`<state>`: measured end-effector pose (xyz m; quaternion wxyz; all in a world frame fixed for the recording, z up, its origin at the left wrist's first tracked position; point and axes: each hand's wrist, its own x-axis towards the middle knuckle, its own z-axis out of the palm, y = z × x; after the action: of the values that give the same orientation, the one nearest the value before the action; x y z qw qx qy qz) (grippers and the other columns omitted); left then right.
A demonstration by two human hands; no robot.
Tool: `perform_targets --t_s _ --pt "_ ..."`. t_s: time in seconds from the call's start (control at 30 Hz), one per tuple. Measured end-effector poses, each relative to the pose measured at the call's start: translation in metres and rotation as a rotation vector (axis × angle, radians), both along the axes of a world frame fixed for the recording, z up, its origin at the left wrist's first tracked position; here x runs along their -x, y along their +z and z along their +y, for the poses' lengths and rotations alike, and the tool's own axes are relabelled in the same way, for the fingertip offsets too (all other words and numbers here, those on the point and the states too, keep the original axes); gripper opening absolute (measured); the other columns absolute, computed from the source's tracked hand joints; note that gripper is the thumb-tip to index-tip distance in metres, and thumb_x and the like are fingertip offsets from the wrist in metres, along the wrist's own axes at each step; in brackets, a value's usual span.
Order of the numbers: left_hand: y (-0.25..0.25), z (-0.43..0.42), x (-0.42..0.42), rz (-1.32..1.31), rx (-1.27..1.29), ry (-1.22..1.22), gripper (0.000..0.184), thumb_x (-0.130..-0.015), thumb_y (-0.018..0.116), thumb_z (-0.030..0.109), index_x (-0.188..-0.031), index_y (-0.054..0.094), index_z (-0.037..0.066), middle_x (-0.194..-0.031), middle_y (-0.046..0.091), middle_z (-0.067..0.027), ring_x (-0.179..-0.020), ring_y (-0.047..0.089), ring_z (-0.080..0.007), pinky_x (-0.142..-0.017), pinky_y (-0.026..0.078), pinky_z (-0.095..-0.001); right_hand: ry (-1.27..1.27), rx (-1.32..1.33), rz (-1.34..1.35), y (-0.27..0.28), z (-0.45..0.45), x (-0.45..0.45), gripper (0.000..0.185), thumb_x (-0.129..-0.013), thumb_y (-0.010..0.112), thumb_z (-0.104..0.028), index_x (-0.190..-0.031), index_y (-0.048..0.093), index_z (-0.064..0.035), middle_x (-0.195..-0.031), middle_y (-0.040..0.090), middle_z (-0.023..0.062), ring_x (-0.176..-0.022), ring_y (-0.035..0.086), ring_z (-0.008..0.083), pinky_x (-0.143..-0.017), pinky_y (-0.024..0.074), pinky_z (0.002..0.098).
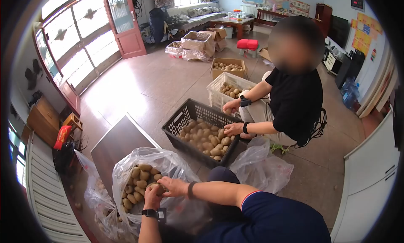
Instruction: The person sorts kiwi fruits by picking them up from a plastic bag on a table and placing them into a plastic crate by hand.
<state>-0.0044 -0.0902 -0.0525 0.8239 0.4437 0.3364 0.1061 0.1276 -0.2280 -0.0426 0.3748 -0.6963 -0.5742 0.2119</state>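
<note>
Brown, oval, kiwi-like fruit (155, 186) | gripped between left hand (152, 198) and right hand (174, 187), fingers curled, neither nearer | long axis seemingly crosswise | at the near-right side of the clear plastic bag's (179, 164) mouth, beside similar fruits (131, 198)

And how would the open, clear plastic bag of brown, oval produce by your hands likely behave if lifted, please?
The clear plastic bag would probably be floppy, as its thin sides crease and fold. It looks fairly heavy, given the many pieces inside. Those rounded pieces might roll out if it tipped, since its mouth gapes open.
</note>
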Motion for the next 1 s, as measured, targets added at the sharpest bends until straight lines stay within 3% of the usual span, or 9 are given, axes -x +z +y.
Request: perform_targets --t_s 0.23,0.4,0.57,0.63,0.7,0.77,0.83,0.9,1.0 --pt "0.003 0.005 -0.014 -0.014 0.012 -0.085 0.023 -0.095 0.049 0.009 -0.115 0.055 0.0 -0.102 0.066 -0.0114 -0.082 0.068 -0.0209 -0.061 0.056 -0.0299 -0.109 -0.008 0.033 -0.009 0.014 -0.006 0.067 -0.077 0.076 -0.026 -0.132 0.043 -0.0058 -0.128 0.05 0.0182 -0.114 0.056 0.0386 -0.094 0.0481 0.043" --pt "0.037 -0.013 -0.025 -0.019 0.028 -0.141 0.024 -0.096 0.051 0.013 -0.117 0.054 0.002 -0.1 0.066 -0.0084 -0.081 0.067 -0.0181 -0.066 0.056 -0.0301 -0.205 -0.086 0.079 -0.013 0.012 -0.017 0.059 -0.076 0.074 -0.022 -0.126 0.048 -0.0042 -0.12 0.056 0.0213 -0.114 0.055 0.0381 -0.095 0.0471 0.0419" --pt "0.024 -0.004 -0.023 0.066 -0.206 -0.028 0.023 -0.095 0.056 0.016 -0.114 0.056 0.002 -0.097 0.064 -0.0073 -0.073 0.065 -0.0153 -0.06 0.057 -0.0292 -0.44 -0.126 0.292 0.005 0.022 -0.037 0.053 -0.076 0.072 -0.02 -0.122 0.052 -0.0032 -0.11 0.064 0.0227 -0.104 0.062 0.0388 -0.091 0.0497 0.041" --pt "0.005 0.008 -0.019 0.083 -0.263 0.044 0.021 -0.092 0.059 0.014 -0.11 0.058 0.002 -0.093 0.063 -0.0063 -0.07 0.062 -0.0145 -0.053 0.055 -0.0278 -0.538 -0.159 0.344 0.009 0.028 -0.054 0.053 -0.076 0.073 -0.022 -0.121 0.051 -0.0017 -0.108 0.065 0.022 -0.102 0.065 0.0339 -0.089 0.0503 0.0393" --pt "-0.009 0.022 -0.012 0.233 -0.482 0.125 0.021 -0.089 0.061 0.015 -0.106 0.06 0.003 -0.091 0.062 -0.005 -0.066 0.06 -0.0118 -0.047 0.051 -0.0241 -0.667 -0.206 0.448 0.008 0.032 -0.083 0.05 -0.079 0.072 -0.021 -0.12 0.052 -0.0009 -0.101 0.066 0.0166 -0.089 0.067 0.0242 -0.077 0.0532 0.0357" --pt "-0.016 0.032 -0.009 0.303 -0.534 0.117 0.024 -0.084 0.063 0.013 -0.104 0.06 0.001 -0.094 0.061 -0.0089 -0.073 0.061 -0.0176 -0.058 0.053 -0.0299 -0.736 -0.211 0.675 -0.013 0.037 -0.122 0.044 -0.081 0.071 -0.019 -0.118 0.054 -0.001 -0.092 0.065 0.0094 -0.073 0.062 0.0151 -0.059 0.0502 0.0308" --pt "-0.049 0.051 -0.004 0.411 -0.982 0.172 0.028 -0.081 0.063 0.012 -0.105 0.059 -0.003 -0.101 0.059 -0.0158 -0.089 0.061 -0.028 -0.077 0.052 -0.0376 -0.786 -0.248 1.116 0.006 0.022 -0.142 0.031 -0.081 0.069 -0.018 -0.105 0.056 -0.0057 -0.078 0.06 0.0031 -0.056 0.056 0.0129 -0.045 0.0434 0.0294" --pt "-0.04 0.045 -0.001 0.474 -1.112 0.131 0.031 -0.079 0.064 0.012 -0.106 0.058 -0.003 -0.105 0.057 -0.0189 -0.096 0.058 -0.0327 -0.084 0.048 -0.0401 -0.834 -0.201 1.339 -0.005 0.01 -0.167 0.027 -0.081 0.07 -0.02 -0.101 0.056 -0.0087 -0.077 0.058 0.0021 -0.058 0.057 0.0151 -0.046 0.0446 0.031" --pt "-0.031 0.039 0.001 0.576 -1.269 0.044 0.036 -0.078 0.066 0.013 -0.109 0.058 -0.003 -0.112 0.053 -0.0225 -0.105 0.054 -0.0382 -0.092 0.045 -0.0432 -1.032 -0.22 1.343 -0.008 -0.006 -0.178 0.024 -0.083 0.068 -0.026 -0.099 0.058 -0.0109 -0.078 0.059 0.0042 -0.06 0.058 0.0177 -0.047 0.0463 0.0322"
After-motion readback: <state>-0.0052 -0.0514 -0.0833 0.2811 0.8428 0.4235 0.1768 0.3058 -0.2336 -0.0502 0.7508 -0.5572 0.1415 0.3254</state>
